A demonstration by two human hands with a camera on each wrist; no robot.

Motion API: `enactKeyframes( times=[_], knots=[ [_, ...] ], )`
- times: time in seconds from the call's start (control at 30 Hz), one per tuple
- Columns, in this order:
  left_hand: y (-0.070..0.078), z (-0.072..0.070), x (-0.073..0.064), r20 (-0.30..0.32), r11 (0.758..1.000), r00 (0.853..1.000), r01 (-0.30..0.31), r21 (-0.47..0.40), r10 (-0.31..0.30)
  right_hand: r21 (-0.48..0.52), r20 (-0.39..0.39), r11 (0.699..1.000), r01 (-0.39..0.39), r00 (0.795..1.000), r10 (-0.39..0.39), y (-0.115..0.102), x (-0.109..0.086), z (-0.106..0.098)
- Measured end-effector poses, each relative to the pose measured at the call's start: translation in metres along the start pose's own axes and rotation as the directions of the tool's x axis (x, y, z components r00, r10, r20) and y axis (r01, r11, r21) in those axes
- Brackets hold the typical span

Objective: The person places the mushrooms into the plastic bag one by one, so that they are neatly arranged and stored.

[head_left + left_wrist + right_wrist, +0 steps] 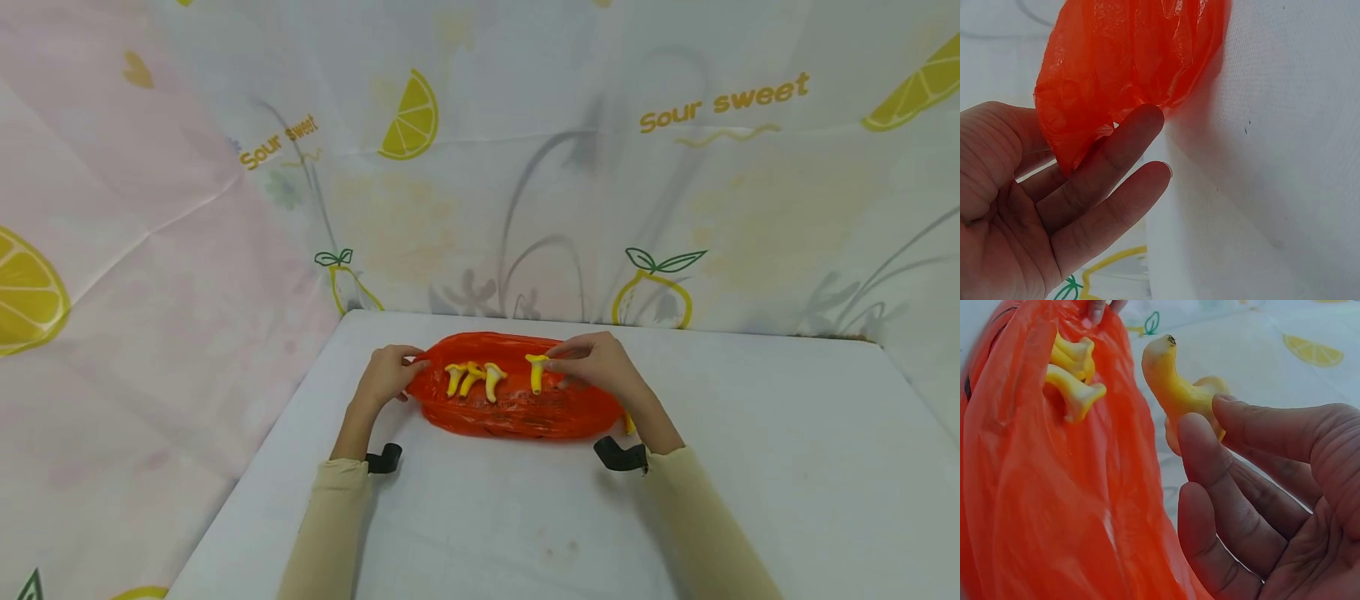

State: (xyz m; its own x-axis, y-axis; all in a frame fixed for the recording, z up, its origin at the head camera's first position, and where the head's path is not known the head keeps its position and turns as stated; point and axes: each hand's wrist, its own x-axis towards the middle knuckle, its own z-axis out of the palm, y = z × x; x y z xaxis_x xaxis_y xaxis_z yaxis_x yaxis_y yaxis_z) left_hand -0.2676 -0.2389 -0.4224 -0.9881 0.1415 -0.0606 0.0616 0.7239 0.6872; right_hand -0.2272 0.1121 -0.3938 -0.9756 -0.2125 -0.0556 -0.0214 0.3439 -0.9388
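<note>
A red plastic bag [517, 423] lies across the table in the head view. At its left end, my left hand [386, 372] pinches the bag's edge with thumb and index finger, while the other fingers extend loosely, as the left wrist view shows. My right hand [600, 362] holds a yellow mushroom [1179, 394] by its flared cap between thumb and fingers, its stem pointing away from the palm. In the head view this mushroom overlaps the bag's right half. Three similar yellow mushrooms [492, 383] sit in a row on the bag's left half.
Another yellow piece [629, 425] shows at the bag's right end, partly hidden beside the right forearm. A white table [480, 525] lies beneath. Printed cloth [480, 208] with lemons hangs behind and to the left. Black wrist mounts [621, 455] stick out inward from both wrists.
</note>
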Motion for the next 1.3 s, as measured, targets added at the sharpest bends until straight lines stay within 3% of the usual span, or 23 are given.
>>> enactKeyframes(
  times=[0.17,0.33,0.73,0.93,1.3],
  knots=[
    [-0.001,0.001,0.0,-0.003,1.0,1.0,0.003,0.002,-0.003,0.02,0.002,1.0,-0.001,1.0,0.001,0.003,0.007,0.013],
    [0.0,0.001,-0.001,0.006,1.0,1.0,0.011,0.0,-0.011,-0.03,-0.008,0.999,-0.019,1.0,0.019,0.008,0.011,0.025],
    [-0.002,0.001,-0.002,0.008,1.0,1.0,0.021,0.003,-0.021,-0.038,-0.085,0.998,-0.057,0.995,0.053,0.02,0.022,0.046],
    [-0.001,0.002,-0.001,0.007,1.0,1.0,0.021,0.006,-0.021,-0.069,-0.107,0.994,-0.088,0.991,0.08,0.019,0.025,0.054],
    [0.002,0.002,-0.001,0.003,1.0,1.0,0.01,-0.006,-0.01,-0.171,-0.151,0.982,-0.084,0.987,0.058,0.026,0.029,0.061]
  ],
)
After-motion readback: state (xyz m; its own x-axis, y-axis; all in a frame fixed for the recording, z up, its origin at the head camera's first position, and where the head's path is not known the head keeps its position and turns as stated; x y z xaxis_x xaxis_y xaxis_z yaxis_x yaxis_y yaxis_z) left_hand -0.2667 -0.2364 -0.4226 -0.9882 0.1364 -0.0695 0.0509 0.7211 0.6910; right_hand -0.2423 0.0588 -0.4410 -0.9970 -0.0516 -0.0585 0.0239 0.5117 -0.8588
